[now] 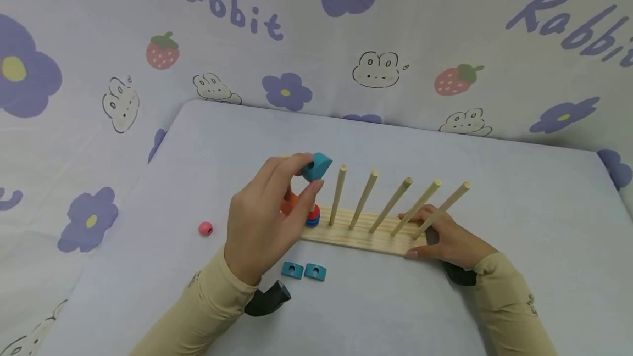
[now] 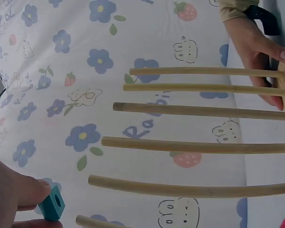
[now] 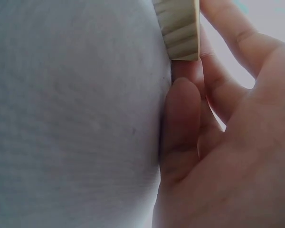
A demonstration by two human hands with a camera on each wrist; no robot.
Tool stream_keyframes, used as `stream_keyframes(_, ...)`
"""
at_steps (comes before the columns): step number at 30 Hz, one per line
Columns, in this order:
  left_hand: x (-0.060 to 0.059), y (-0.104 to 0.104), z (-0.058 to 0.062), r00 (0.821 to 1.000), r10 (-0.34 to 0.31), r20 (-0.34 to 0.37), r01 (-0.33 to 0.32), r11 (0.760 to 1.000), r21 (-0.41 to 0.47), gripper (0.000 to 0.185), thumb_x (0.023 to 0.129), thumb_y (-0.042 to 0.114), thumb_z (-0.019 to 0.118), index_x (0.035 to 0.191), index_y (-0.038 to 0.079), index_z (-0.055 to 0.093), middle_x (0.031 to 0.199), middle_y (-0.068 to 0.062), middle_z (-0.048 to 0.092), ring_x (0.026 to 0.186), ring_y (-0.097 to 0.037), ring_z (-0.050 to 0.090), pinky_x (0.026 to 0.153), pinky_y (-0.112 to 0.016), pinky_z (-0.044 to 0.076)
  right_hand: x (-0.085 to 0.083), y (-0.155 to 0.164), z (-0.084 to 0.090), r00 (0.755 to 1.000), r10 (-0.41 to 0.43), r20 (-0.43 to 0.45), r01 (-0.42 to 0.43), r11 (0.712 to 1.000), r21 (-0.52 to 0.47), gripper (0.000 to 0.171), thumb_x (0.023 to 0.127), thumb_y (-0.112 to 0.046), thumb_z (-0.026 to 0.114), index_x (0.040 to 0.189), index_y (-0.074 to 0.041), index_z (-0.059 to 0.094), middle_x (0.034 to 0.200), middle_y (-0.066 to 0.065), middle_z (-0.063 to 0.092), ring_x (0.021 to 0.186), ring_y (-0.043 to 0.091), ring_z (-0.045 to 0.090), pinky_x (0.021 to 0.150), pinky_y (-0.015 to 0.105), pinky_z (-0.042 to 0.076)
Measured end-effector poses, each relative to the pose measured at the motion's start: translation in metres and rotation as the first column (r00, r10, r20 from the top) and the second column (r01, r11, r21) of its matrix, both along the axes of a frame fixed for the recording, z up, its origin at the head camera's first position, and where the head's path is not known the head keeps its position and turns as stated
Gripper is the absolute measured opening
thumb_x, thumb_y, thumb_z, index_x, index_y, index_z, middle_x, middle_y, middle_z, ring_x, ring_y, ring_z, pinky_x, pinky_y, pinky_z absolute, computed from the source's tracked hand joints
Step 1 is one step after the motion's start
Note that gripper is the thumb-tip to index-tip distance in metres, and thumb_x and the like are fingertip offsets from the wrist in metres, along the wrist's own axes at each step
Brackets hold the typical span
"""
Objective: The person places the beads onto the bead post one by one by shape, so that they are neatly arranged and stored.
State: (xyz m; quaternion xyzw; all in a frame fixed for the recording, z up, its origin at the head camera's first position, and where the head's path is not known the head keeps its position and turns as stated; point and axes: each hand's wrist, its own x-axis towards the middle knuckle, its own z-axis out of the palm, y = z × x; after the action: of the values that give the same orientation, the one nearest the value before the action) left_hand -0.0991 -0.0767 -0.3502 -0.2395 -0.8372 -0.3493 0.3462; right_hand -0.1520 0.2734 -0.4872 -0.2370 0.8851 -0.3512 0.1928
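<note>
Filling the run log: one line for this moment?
left hand: pinches teal block above leftmost peg | right hand: steadies wooden base

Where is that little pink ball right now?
In the head view, the pink ball lies alone on the table, to the left of the left hand and of the wooden peg board, touching nothing.
</note>
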Motion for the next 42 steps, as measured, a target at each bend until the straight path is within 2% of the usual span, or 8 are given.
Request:
stream_keyframes(3, -0.008, 0.007, 0.008, 1.000, 0.007, -0.023, -0.008, 1.000, -0.020, 0.032, 0.086, 0.015, 0.071, 0.115, 0.004, 0.062, 0.095, -0.008, 0.063, 0.061, -0.015, 0.052, 0.051, -0.024, 0.046, -0.001, 0.000, 0.001, 1.000, 0.013, -0.010, -0.013, 1.000, -0.022, 0.066, 0.076, -0.040, 0.079, 0.134, -0.023, 0.052, 0.128, 0.003, 0.046, 0.127, 0.033, 0.031, 0.102, 0.062, 0.021)
stream_keyframes(6, -0.011, 0.013, 0.009, 1.000, 0.003, -0.023, -0.005, 0.998, -0.059, 0.028, 0.088, 0.017, 0.069, 0.113, 0.006, 0.065, 0.095, -0.007, 0.064, 0.060, -0.012, 0.052, 0.050, -0.021, 0.044, -0.003, 0.000, 0.001, 1.000, 0.022, -0.014, -0.023, 0.999, -0.041, 0.064, 0.076, -0.038, 0.079, 0.131, -0.023, 0.052, 0.127, 0.005, 0.047, 0.125, 0.031, 0.033, 0.102, 0.059, 0.021)
stream_keyframes(16, -0.015, 0.024, 0.003, 0.999, 0.011, -0.046, -0.018, 0.987, -0.158, 0.022, 0.092, 0.018, 0.063, 0.112, 0.009, 0.068, 0.093, -0.006, 0.062, 0.054, -0.010, 0.053, 0.044, -0.020, 0.039, -0.006, 0.000, 0.000, 1.000, 0.012, 0.013, -0.012, 0.998, -0.059, 0.064, 0.075, -0.036, 0.081, 0.131, -0.025, 0.053, 0.126, 0.007, 0.046, 0.126, 0.033, 0.031, 0.103, 0.061, 0.018)
stream_keyframes(21, -0.015, 0.026, -0.002, 0.996, 0.014, -0.086, -0.034, 0.973, -0.228, 0.021, 0.092, 0.016, 0.062, 0.112, 0.012, 0.067, 0.092, -0.007, 0.062, 0.052, -0.012, 0.048, 0.040, -0.019, 0.032, -0.006, 0.001, 0.000, 1.000, 0.007, 0.019, -0.006, 0.999, -0.053, 0.066, 0.075, -0.036, 0.081, 0.133, -0.024, 0.052, 0.126, 0.008, 0.047, 0.125, 0.034, 0.032, 0.102, 0.061, 0.018)
stream_keyframes(25, -0.013, 0.027, -0.010, 0.997, 0.014, -0.073, -0.032, 0.966, -0.256, 0.024, 0.092, 0.014, 0.063, 0.116, 0.012, 0.065, 0.091, -0.007, 0.062, 0.049, -0.011, 0.043, 0.040, -0.020, 0.032, -0.006, 0.001, -0.002, 1.000, 0.014, 0.005, -0.014, 0.999, -0.040, 0.065, 0.075, -0.038, 0.080, 0.132, -0.025, 0.052, 0.126, 0.007, 0.047, 0.125, 0.033, 0.032, 0.102, 0.060, 0.019)
stream_keyframes(31, -0.012, 0.030, -0.030, 0.999, 0.015, -0.038, -0.026, 0.953, -0.302, 0.024, 0.091, 0.010, 0.062, 0.113, 0.016, 0.069, 0.088, -0.007, 0.060, 0.045, -0.010, 0.037, 0.039, -0.019, 0.027, -0.005, 0.002, -0.002, 0.999, 0.031, -0.033, -0.031, 0.999, -0.012, 0.064, 0.076, -0.040, 0.079, 0.132, -0.025, 0.052, 0.126, 0.005, 0.047, 0.124, 0.032, 0.035, 0.101, 0.060, 0.022)
stream_keyframes(35, -0.013, 0.032, -0.053, 1.000, 0.018, -0.012, -0.021, 0.933, -0.359, 0.017, 0.091, 0.010, 0.061, 0.105, 0.014, 0.070, 0.081, -0.006, 0.057, 0.047, -0.009, 0.040, 0.040, -0.017, 0.026, -0.004, 0.003, -0.003, 0.999, 0.034, -0.029, -0.034, 0.999, -0.009, 0.062, 0.077, -0.040, 0.078, 0.131, -0.025, 0.052, 0.128, 0.005, 0.047, 0.125, 0.032, 0.034, 0.101, 0.061, 0.022)
stream_keyframes(42, -0.012, 0.037, -0.088, 0.997, 0.037, 0.067, -0.005, 0.905, -0.426, 0.010, 0.090, 0.013, 0.062, 0.100, 0.012, 0.064, 0.072, -0.003, 0.049, 0.045, -0.007, 0.033, 0.039, -0.015, 0.023, -0.003, 0.006, -0.005, 1.000, 0.012, 0.001, -0.012, 1.000, -0.023, 0.066, 0.077, -0.039, 0.079, 0.134, -0.025, 0.051, 0.127, 0.006, 0.045, 0.126, 0.034, 0.031, 0.100, 0.062, 0.020)
